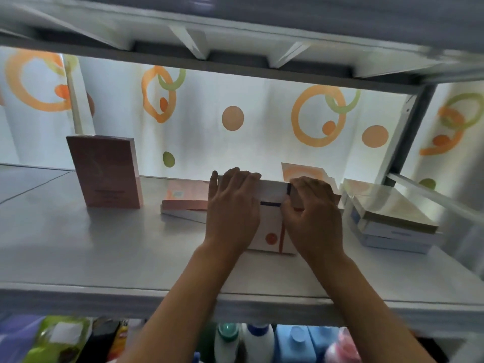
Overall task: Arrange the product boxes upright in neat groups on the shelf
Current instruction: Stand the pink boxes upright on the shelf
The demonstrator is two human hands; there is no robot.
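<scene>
A white product box [271,224] with an orange dot and a dark blue stripe stands upright at the middle of the grey shelf [104,258]. My left hand [233,208] grips its left side, fingers hooked over the top edge. My right hand [311,213] holds its right side, fingers curled round the top corner. A tall pink box [104,171] stands upright at the left. Flat pink boxes [186,199] lie just left of my hands. A stack of flat boxes [392,221] lies at the right. Behind my right hand an orange-patterned box [303,172] shows partly.
The underside of the upper shelf [235,35] hangs close overhead. A metal upright [408,132] bounds the right end. A curtain with orange and green circles [235,119] hangs behind. Bottles [256,341] and packets [60,339] fill the shelf below.
</scene>
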